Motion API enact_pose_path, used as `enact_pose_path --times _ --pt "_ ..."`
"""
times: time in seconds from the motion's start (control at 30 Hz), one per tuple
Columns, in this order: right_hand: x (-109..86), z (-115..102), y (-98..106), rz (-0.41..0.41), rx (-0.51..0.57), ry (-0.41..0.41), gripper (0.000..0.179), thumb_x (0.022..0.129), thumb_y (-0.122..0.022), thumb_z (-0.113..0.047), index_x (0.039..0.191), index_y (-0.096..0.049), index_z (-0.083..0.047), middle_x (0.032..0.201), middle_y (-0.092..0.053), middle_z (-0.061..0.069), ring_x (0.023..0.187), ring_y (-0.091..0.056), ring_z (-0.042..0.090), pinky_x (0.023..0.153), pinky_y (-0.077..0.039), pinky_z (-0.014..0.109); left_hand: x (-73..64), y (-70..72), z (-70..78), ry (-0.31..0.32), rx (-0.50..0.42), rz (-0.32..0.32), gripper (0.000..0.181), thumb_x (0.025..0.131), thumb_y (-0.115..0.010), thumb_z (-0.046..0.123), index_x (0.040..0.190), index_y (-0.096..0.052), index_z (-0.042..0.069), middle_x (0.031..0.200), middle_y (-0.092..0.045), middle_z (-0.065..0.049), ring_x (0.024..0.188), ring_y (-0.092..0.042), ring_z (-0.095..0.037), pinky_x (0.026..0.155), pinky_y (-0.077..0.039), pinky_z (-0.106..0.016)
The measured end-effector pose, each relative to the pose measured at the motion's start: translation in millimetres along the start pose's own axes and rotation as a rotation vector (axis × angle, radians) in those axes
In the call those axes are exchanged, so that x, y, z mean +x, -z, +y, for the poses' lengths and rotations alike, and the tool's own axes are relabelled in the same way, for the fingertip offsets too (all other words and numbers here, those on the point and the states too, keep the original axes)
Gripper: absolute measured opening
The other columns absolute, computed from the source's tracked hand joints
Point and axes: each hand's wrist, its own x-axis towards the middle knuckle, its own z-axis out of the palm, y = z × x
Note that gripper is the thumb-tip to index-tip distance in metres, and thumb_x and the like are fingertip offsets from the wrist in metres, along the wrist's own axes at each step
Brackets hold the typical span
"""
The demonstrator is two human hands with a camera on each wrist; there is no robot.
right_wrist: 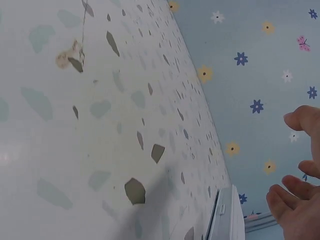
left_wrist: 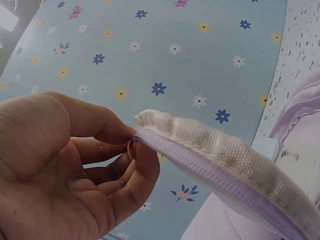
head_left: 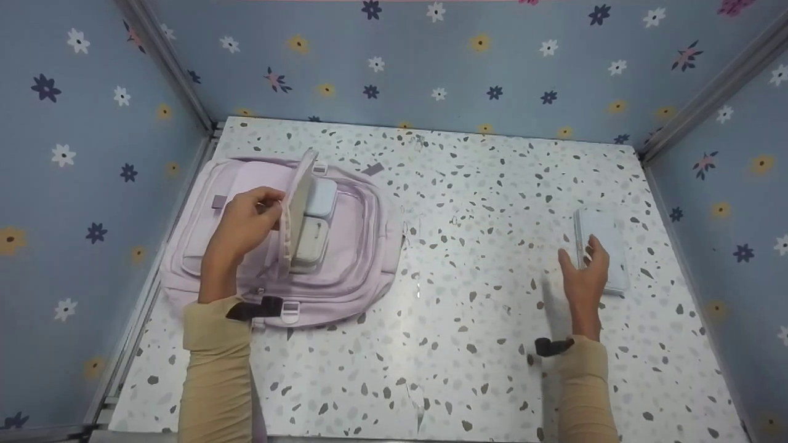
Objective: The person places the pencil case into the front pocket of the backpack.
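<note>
A pink-lilac backpack (head_left: 345, 258) lies flat on the left of the table. My left hand (head_left: 246, 221) pinches the edge of its pocket flap (left_wrist: 215, 155) between thumb and fingers, and the flap stands raised. Inside the pocket sit a pale blue rounded case (head_left: 321, 197) and a cream rounded case (head_left: 312, 239). Over on the right, my right hand (head_left: 585, 274) is at the near left side of a flat, pale blue, book-like object (head_left: 606, 246). Its fingers are spread and loosely bent, holding nothing; whether they touch the object I cannot tell.
The speckled white table (head_left: 468, 344) stretches between the backpack and the pale blue object. Flower-patterned blue panels (head_left: 431, 74) stand along the back and both sides, joined by metal rails (head_left: 166, 61). A backpack strap buckle (head_left: 290, 311) lies beside my left cuff.
</note>
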Motion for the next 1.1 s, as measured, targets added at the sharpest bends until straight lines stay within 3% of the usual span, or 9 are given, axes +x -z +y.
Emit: enact_pose_path --times 0.27,0.43,0.6,0.8,0.93,1.1 --pt "12.0 22.0 15.8 0.063 -0.141 -0.032 0.072 0.088 -0.066 -0.025 0.147 -0.029 -0.003 0.148 -0.029 0.020 0.140 -0.027 0.032 0.116 -0.020 0.043 -0.6 -0.2 0.8 0.001 -0.002 0.008 0.034 0.097 -0.043 0.012 0.126 -0.056 -0.002 0.106 -0.057 -0.016 0.080 -0.060 -0.014 0.073 -0.049 -0.023" --pt "18.2 35.5 23.8 0.094 -0.201 -0.090 0.077 0.086 -0.066 -0.028 0.148 -0.027 -0.003 0.150 -0.023 0.022 0.140 -0.021 0.035 0.115 -0.019 0.047 -0.5 -0.6 1.0 -0.005 -0.006 0.009 0.033 0.098 -0.044 0.013 0.125 -0.056 -0.001 0.107 -0.057 -0.016 0.081 -0.060 -0.014 0.073 -0.049 -0.021" --pt "21.8 42.5 30.0 0.050 -0.255 -0.228 0.086 0.087 -0.063 -0.036 0.152 -0.014 -0.008 0.156 -0.009 0.018 0.145 -0.008 0.032 0.117 -0.014 0.047 0.5 -1.2 -0.2 -0.001 -0.007 0.007 0.034 0.098 -0.044 0.013 0.126 -0.056 -0.001 0.107 -0.058 -0.016 0.081 -0.060 -0.015 0.073 -0.049 -0.022" --pt "23.8 47.3 32.4 -0.015 -0.276 -0.348 0.093 0.088 -0.062 -0.037 0.154 -0.003 -0.010 0.157 -0.004 0.017 0.145 -0.008 0.032 0.117 -0.015 0.047 0.5 -1.4 0.1 0.012 0.003 0.005 0.035 0.098 -0.043 0.014 0.127 -0.055 -0.001 0.109 -0.058 -0.016 0.084 -0.060 -0.017 0.073 -0.047 -0.021" --pt "24.1 49.0 33.2 -0.035 -0.275 -0.405 0.094 0.088 -0.061 -0.035 0.154 0.002 -0.011 0.157 -0.004 0.018 0.145 -0.008 0.033 0.117 -0.016 0.048 0.5 -1.4 0.2 0.006 0.011 0.005 0.035 0.098 -0.043 0.014 0.127 -0.055 -0.001 0.107 -0.057 -0.016 0.082 -0.060 -0.016 0.072 -0.047 -0.019" --pt "23.2 50.5 33.0 -0.041 -0.260 -0.414 0.097 0.088 -0.063 -0.034 0.153 0.005 -0.010 0.156 -0.006 0.019 0.145 -0.007 0.033 0.118 -0.014 0.045 0.6 -1.5 0.5 -0.005 0.018 0.011 0.034 0.097 -0.044 0.013 0.126 -0.056 -0.001 0.104 -0.058 -0.016 0.079 -0.060 -0.014 0.069 -0.047 -0.019"
